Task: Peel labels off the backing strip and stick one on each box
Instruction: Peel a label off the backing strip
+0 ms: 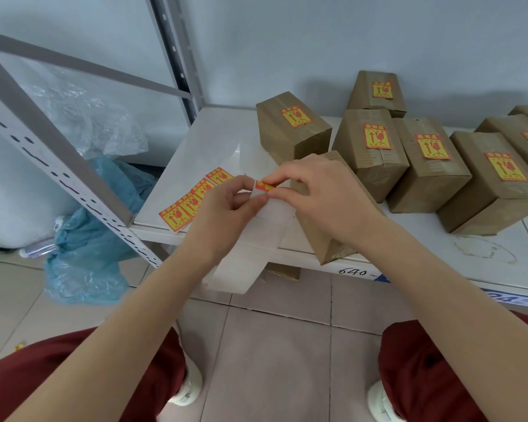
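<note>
My left hand [226,205] grips the white backing strip [250,239], whose bare end hangs over the shelf's front edge. My right hand [314,190] pinches a red-and-yellow label [264,186] at the strip's top, partly lifted off it. More labels [192,202] on the strip lie on the shelf to the left. Under my right hand stands a brown box [320,236] with no label visible on it. Several brown boxes behind and to the right, such as one [290,129] and another [497,178], each carry a label on top.
The white shelf board [201,147] carries everything; its grey metal upright [55,147] slants at the left. Blue and clear plastic bags [86,248] lie on the tiled floor at left. My knees in dark red trousers [439,376] are below.
</note>
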